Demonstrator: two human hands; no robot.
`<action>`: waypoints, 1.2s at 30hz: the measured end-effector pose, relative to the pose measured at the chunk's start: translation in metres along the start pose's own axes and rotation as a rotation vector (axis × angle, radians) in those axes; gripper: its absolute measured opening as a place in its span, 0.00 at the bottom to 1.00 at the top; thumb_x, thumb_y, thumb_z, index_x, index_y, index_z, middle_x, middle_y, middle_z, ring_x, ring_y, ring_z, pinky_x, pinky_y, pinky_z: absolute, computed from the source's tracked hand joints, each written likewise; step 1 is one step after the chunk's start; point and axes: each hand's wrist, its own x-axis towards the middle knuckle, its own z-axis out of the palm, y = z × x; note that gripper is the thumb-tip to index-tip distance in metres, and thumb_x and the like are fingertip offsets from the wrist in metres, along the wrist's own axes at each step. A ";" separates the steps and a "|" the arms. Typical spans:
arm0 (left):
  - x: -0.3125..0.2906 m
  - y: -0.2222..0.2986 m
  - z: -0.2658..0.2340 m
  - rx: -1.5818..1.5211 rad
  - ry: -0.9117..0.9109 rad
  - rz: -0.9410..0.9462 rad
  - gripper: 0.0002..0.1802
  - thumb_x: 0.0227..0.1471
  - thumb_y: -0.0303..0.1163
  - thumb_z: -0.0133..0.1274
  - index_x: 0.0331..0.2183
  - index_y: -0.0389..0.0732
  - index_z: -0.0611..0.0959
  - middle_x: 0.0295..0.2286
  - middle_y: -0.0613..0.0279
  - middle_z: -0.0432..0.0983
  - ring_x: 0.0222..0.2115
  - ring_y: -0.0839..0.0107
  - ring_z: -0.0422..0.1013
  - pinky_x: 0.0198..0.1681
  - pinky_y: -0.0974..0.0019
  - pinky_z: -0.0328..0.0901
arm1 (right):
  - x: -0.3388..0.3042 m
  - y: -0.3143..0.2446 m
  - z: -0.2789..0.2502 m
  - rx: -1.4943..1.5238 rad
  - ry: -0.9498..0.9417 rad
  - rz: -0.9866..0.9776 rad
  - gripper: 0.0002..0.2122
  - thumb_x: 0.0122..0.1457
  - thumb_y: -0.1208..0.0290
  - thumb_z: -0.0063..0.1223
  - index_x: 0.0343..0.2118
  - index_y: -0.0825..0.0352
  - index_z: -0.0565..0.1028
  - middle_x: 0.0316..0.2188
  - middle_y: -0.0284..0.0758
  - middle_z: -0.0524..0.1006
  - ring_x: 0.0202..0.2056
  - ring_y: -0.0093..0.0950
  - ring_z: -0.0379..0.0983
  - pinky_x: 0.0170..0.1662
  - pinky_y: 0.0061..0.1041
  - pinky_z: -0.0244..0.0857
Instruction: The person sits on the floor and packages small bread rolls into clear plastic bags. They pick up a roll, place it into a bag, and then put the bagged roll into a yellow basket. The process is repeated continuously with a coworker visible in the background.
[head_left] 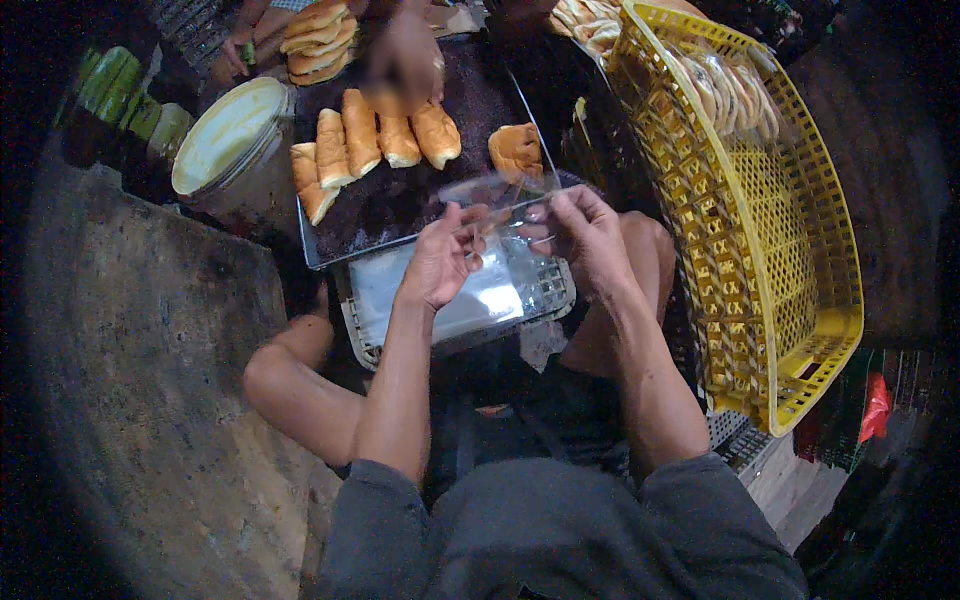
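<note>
A clear plastic bag (500, 205) stretches between my hands, just above the near edge of a dark tray (390, 218). My right hand (592, 232) pinches the bag's right side between thumb and fingers. On the other side, my left hand (448, 258) has its fingers curled at the bag; their exact grip is partly lost in the sheen. Below them, a stack of clear plastic bags (385, 292) lies in a pale basket (362, 352). Just beyond my hands, a single bread roll (516, 151) sits on the tray's right side. Several long bread rolls (360, 133) lie in a row farther left.
A co-worker's blurred hand (405, 62) reaches over the rolls, near stacked buns (319, 42). At left stands a tub of pale cream (228, 135), with green wrapped rolls (108, 85) behind. A tall yellow crate (735, 250) holding bagged bread (728, 92) rises at right.
</note>
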 end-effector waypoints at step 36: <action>-0.015 0.113 -0.081 0.441 0.930 0.820 0.38 0.58 0.59 0.37 0.46 0.30 0.70 0.42 0.47 0.75 0.31 0.57 0.77 0.25 0.69 0.71 | 0.135 -0.012 0.007 -0.536 -0.006 -0.122 0.32 0.50 0.65 0.56 0.57 0.74 0.60 0.48 0.48 0.71 0.46 0.36 0.71 0.48 0.30 0.66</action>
